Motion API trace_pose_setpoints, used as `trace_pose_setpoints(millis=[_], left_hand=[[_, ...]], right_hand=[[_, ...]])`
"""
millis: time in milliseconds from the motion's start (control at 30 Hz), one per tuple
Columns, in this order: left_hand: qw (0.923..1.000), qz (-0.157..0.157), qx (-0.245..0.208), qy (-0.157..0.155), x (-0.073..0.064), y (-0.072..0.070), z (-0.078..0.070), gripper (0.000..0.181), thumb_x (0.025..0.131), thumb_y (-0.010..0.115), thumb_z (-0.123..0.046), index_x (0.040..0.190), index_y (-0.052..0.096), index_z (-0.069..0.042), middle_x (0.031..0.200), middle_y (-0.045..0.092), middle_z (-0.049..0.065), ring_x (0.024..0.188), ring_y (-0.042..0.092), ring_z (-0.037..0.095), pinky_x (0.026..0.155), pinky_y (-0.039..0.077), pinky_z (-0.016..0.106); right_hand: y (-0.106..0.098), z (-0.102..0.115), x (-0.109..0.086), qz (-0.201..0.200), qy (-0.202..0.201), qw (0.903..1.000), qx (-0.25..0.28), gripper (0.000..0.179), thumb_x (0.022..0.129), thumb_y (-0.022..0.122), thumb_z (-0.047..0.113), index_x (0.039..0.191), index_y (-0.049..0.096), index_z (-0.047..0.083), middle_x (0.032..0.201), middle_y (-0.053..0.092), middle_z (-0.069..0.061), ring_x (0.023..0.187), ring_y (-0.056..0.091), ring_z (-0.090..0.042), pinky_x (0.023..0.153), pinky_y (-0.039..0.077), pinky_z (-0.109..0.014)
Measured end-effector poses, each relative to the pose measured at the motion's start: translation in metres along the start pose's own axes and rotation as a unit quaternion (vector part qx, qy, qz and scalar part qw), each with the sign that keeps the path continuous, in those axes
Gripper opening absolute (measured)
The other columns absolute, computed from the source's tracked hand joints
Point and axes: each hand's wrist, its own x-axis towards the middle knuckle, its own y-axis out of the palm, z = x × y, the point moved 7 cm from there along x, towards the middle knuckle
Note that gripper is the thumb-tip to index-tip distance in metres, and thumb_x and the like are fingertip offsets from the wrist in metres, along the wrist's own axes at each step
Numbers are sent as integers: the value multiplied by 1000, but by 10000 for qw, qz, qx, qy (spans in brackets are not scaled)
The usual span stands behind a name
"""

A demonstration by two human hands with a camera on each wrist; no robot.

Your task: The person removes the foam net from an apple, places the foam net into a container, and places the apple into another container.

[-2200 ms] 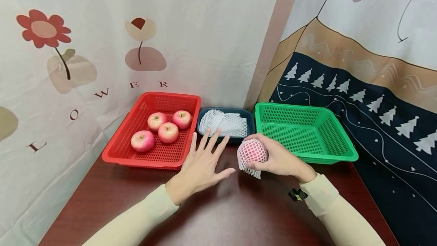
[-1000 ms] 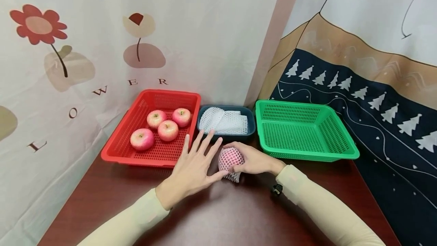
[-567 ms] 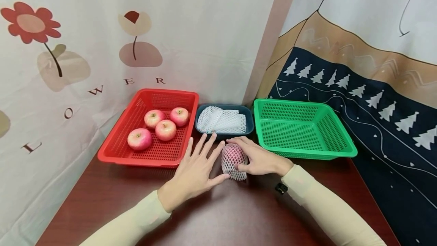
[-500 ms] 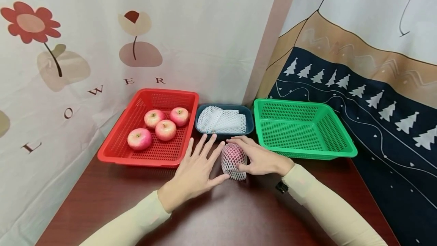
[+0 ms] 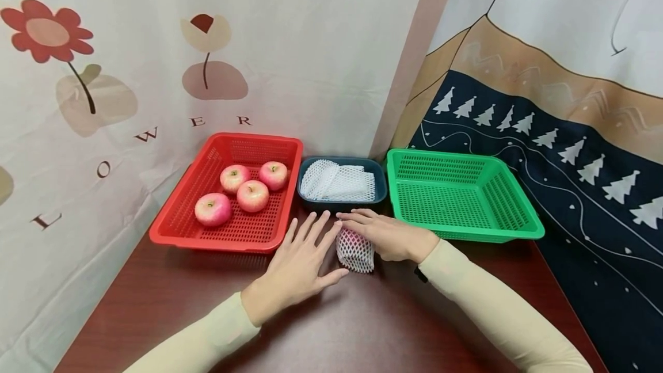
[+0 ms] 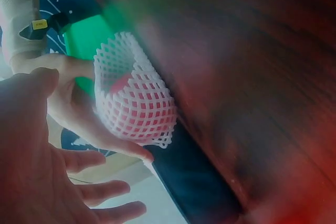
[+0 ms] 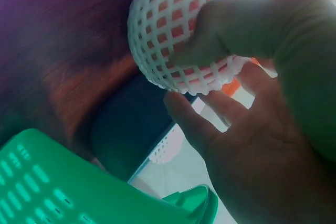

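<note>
An apple in a white foam net [image 5: 355, 252] rests at the front of the dark blue tray; the net's open end points toward the person. My right hand [image 5: 389, 236] holds it from the right and above, thumb bent against the net in the right wrist view, fingers along its far side. In the head view the thumb is hidden. My left hand [image 5: 295, 269] hovers or rests just left of the apple, fingers spread and holding nothing. In the left wrist view, the netted apple [image 6: 139, 106] shows red through the mesh, apart from the left fingers.
A red basket [image 5: 217, 244] with several bare apples [image 5: 252, 195] stands at the left. The dark blue tray [image 5: 380, 183] behind the hands holds flat foam nets [image 5: 342, 182]. At the right is a green basket [image 5: 466, 232]. A printed curtain hangs behind the brown table [image 5: 331, 327].
My right hand has carried the netted apple left, from before the green basket to beside my left hand. It has since turned further over the apple. My left hand stays spread, nearly in place.
</note>
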Motion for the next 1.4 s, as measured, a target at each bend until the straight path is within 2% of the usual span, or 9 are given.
trace_pose_setpoints(millis=[167,267,433,600,733,867,1100,1267,1400], left_hand=[[9999,-36,-153,-5,-1,1,0,97,107,64,-79,182,43,-20,186,46,17,170,49,47,136,42,73],[9992,45,-405,-34,-2,2,1,95,108,66,-76,181,43,-20,185,47,18,167,52,47,136,44,71],[9966,123,-812,-85,-3,4,2,87,111,69,-68,178,48,-17,181,51,20,161,58,46,129,53,68],[9961,-7,-873,-126,-4,3,2,79,112,71,-63,172,56,-13,174,58,20,148,69,44,113,64,65],[9951,-203,-955,-132,-5,1,1,69,110,76,-56,162,64,-11,161,68,18,133,76,40,102,68,59],[9945,-400,-959,-109,-6,-1,0,56,109,81,-50,147,71,-10,141,74,12,119,78,34,94,69,51],[9935,-713,-888,-44,-8,-5,2,38,108,82,-36,132,78,-7,118,76,7,102,78,29,85,68,46],[9848,-1234,-1220,125,-8,-13,3,27,107,83,-17,131,81,-4,115,77,7,102,79,25,88,69,43],[9648,-1872,-1815,357,-5,-26,5,28,104,84,-4,132,82,-3,115,78,7,104,81,22,90,70,40]], right_hand=[[0,0,3,-395,-191,9978,-489,84,97,84,-11,172,54,12,179,57,-8,156,60,-36,129,56,-53],[-10,9,2,-387,38,9973,-630,80,93,86,-12,166,61,10,170,64,-10,143,67,-36,119,62,-53],[-13,14,2,-333,314,9963,-723,84,88,90,-12,164,62,11,162,69,-9,125,68,-33,107,65,-48],[-13,14,2,-244,529,9949,-828,89,83,99,-5,163,62,8,152,70,-12,120,66,-35,105,64,-48],[-12,11,1,-185,872,9933,-732,90,78,108,9,157,63,6,141,69,-13,118,66,-36,104,64,-49],[-12,9,0,-258,1173,9900,-739,89,73,110,22,148,65,6,128,66,-12,109,66,-34,93,66,-47],[-12,11,-2,-641,1284,9864,-803,85,72,108,33,139,64,5,120,62,-10,102,64,-29,82,63,-41],[-17,14,-6,-1159,1303,9820,-723,87,71,104,38,140,63,6,119,63,-9,107,67,-30,88,65,-42],[-25,19,-11,-1640,1228,9764,-689,89,69,102,42,140,65,4,121,66,-10,109,65,-30,94,63,-44]])
